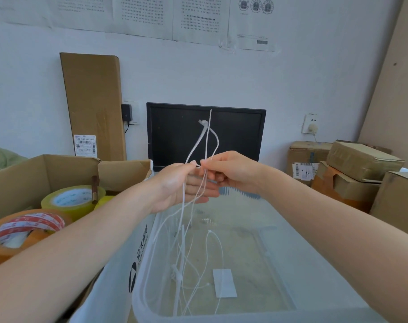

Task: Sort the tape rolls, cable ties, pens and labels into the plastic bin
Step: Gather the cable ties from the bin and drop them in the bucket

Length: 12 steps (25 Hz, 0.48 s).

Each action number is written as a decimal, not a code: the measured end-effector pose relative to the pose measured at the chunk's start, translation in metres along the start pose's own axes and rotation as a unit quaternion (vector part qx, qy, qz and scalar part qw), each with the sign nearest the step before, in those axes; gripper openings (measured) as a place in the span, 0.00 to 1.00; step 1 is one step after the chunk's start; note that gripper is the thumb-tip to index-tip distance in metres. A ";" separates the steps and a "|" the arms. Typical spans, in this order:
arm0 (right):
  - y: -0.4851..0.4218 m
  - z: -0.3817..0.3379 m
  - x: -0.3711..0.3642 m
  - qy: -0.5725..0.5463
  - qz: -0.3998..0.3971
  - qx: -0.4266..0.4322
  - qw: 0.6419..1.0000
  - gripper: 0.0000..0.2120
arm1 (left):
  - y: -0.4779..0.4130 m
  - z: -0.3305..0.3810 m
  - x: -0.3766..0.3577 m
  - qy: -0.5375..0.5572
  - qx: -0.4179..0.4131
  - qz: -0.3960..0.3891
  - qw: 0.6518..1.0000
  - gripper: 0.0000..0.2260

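Pinching cable ties (203,123) w/ L hand (182,185), R hand (233,171) fingertips (204,163).

Straight beyond the right hand (233,173) I see a dark monitor (240,136) against a pale wall (291,78), printed sheets (198,17) above, stacked cartons (359,164) rightward.

I count two hands in mid-frame, my left hand (175,187) and my right hand (235,171), with one bunch of cable ties (204,145) between them. The white strands overlap, so I can only say at least four. One clear plastic bin (315,264) fills the bottom of the frame, and one white label (224,283) lies in it. At lower left are three tape rolls: one yellow roll (73,199), one orange roll (0,252) and one red-and-white roll (32,224). One open cardboard box (23,176) holds them. One dark monitor (240,136) stands at centre, and two wall sockets (310,123) flank it.
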State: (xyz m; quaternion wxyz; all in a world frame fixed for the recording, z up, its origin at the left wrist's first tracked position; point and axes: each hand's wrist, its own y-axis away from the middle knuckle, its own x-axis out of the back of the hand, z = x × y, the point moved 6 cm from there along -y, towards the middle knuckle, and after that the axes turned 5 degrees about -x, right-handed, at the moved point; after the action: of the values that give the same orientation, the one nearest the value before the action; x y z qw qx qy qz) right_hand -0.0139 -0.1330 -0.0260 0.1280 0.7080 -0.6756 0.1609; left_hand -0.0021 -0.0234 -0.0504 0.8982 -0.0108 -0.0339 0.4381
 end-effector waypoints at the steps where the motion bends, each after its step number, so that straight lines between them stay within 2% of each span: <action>1: 0.001 0.001 -0.002 0.023 -0.008 -0.005 1.000 0.22 | -0.001 -0.001 0.001 0.003 0.002 0.004 1.000 0.22; 3: 0.003 0.001 -0.004 0.041 -0.010 -0.014 0.999 0.22 | 0.000 -0.001 0.001 -0.013 0.007 0.009 1.000 0.23; 5: 0.004 -0.001 -0.004 0.062 0.000 -0.015 0.998 0.18 | -0.001 -0.002 0.001 -0.020 0.012 0.011 1.000 0.22; 9: 0.004 -0.001 -0.006 0.112 0.012 -0.004 0.994 0.13 | -0.003 -0.005 0.003 0.020 0.038 0.005 0.999 0.17; 12: -0.002 0.006 -0.002 0.046 0.055 -0.038 0.997 0.17 | -0.004 -0.007 0.006 0.009 0.054 0.018 0.998 0.21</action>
State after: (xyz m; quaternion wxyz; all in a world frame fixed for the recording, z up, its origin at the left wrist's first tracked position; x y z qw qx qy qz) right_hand -0.0119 -0.1339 -0.0324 0.1765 0.6560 -0.7130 0.1739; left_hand 0.0046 -0.0212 -0.0565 0.8898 0.0327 -0.0019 0.4552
